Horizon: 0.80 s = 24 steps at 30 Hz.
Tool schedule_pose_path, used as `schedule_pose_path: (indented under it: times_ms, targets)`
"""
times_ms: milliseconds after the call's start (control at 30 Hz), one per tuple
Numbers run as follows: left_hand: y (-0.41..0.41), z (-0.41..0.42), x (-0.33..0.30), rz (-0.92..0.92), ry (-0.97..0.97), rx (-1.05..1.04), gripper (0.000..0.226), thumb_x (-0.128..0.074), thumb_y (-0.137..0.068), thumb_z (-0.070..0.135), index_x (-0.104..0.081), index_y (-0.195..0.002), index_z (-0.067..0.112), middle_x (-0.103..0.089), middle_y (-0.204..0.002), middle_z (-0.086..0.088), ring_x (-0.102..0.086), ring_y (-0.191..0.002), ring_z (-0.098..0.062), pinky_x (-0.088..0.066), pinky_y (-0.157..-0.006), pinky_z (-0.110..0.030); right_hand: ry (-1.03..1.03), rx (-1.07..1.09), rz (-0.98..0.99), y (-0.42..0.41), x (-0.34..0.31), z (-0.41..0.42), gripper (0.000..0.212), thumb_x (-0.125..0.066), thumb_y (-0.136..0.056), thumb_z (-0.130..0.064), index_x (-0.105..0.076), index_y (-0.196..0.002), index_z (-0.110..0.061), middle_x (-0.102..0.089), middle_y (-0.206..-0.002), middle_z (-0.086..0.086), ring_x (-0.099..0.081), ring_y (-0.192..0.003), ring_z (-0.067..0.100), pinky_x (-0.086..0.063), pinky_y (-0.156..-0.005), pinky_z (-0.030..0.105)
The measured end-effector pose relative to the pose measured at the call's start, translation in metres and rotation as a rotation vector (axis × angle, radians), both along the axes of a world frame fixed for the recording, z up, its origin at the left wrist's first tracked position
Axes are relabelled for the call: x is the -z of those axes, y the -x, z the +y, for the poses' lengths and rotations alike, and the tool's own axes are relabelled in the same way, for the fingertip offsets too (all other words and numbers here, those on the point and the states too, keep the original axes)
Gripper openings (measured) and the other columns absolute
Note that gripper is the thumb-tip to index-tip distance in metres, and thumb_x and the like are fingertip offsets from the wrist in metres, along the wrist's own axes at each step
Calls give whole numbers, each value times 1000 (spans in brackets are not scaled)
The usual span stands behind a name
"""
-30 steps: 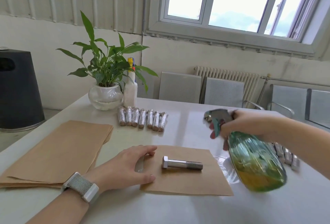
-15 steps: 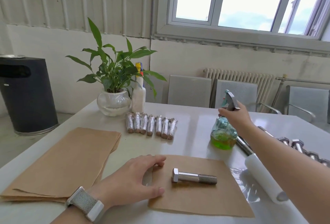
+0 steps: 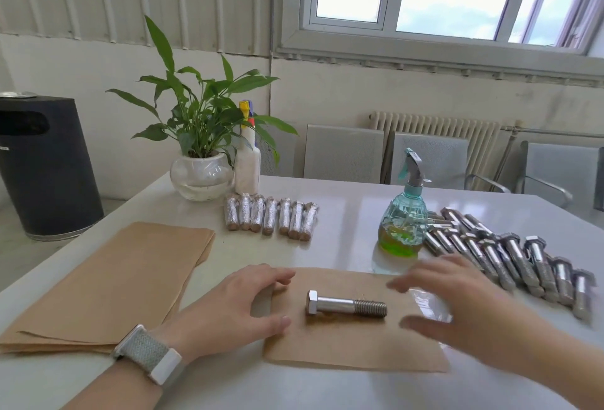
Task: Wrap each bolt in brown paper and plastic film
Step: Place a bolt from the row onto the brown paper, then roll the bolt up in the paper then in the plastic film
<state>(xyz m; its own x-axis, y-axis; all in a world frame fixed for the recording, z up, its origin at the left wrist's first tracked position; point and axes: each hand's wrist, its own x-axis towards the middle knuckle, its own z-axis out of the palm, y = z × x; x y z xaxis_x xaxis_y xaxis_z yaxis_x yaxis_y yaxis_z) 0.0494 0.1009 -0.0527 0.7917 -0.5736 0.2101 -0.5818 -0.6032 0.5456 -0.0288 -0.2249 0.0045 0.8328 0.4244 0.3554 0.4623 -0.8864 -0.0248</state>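
A steel bolt (image 3: 346, 303) lies crosswise on a sheet of brown paper (image 3: 353, 344) near the table's front edge, head to the left. My left hand (image 3: 228, 305) rests flat on the paper's left edge, fingers spread. Just right of the bolt's threaded end hovers my right hand (image 3: 454, 298), blurred, fingers straight, holding nothing. A patch of plastic film (image 3: 431, 305) shows partly under that hand. Bare bolts (image 3: 510, 252) lie in a row at the right. Several wrapped bolts (image 3: 269, 220) are lined up further back.
A green spray bottle (image 3: 404, 226) stands behind the paper. A stack of brown paper sheets (image 3: 108, 279) lies at the left. A potted plant (image 3: 199, 174) and a white bottle (image 3: 247, 161) stand at the table's far edge. Chairs (image 3: 343, 151) stand behind.
My right hand set the spray bottle down on the table behind the paper, let go, and came back over the paper's right side. My left hand stayed on the paper.
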Motion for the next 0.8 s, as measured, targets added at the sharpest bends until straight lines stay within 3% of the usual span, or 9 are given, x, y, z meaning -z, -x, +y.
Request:
schedule_pose_path:
  times_ms: [100,200,300,400,500,633,700,800]
  targets:
    - [4,-1,-1,-52,27,-10,48,-66,-86,47,-50,-131,46,-51,-121,36,-44,-122,11,-32,-104,-15,406,-232,7,17,19,10,24,-61,-78,-59,-66,-98,-47,-61,-94,-29,-58,-93,-7,-32,-102,29]
    - [8,-3,-1,-96,65,-11,36,-66,-88,43,-57,-123,44,-51,-120,37,-47,-120,8,-32,-100,-10,454,-274,3,14,26,16,13,-60,-79,-44,-65,-91,-42,-62,-84,-25,-61,-82,-2,-38,-102,28]
    - [10,-4,-1,-109,87,-7,29,-64,-88,44,-60,-117,44,-52,-120,35,-48,-120,6,-33,-100,-10,475,-232,-24,9,30,18,12,-55,-77,-34,-61,-88,-37,-58,-77,-18,-58,-70,5,-51,-86,27]
    - [12,-4,-2,-92,91,1,30,-60,-87,53,-60,-116,45,-53,-120,33,-49,-121,5,-35,-101,-15,430,-193,-63,8,29,22,16,-51,-73,-31,-60,-85,-36,-55,-75,-16,-56,-65,8,-52,-69,25]
    - [14,-6,-5,-73,114,4,42,-56,-84,66,-58,-120,46,-52,-125,32,-47,-123,7,-34,-101,-15,292,-104,-63,9,24,26,16,-46,-76,-35,-59,-84,-33,-58,-82,-14,-59,-67,10,-48,-59,26]
    - [19,-15,-20,-20,5,52,74,-48,-72,88,-47,-135,49,-41,-131,42,-38,-126,16,-32,-103,-15,194,-29,89,-4,19,29,23,-52,-90,-43,-57,-110,-34,-54,-116,-12,-58,-97,16,-38,-74,28]
    - [19,-21,-28,-56,-146,52,91,-42,-66,94,-39,-143,46,-37,-131,42,-37,-126,14,-32,-108,-22,153,25,118,-10,17,33,22,-53,-92,-43,-55,-111,-32,-57,-114,-13,-57,-98,17,-41,-74,32]
    - [20,-29,-36,-99,-284,18,99,-44,-59,98,-37,-143,46,-40,-129,40,-41,-119,6,-33,-104,-23,112,80,109,-21,15,35,14,-50,-94,-40,-53,-92,-26,-63,-97,-5,-55,-84,21,-37,-64,34]
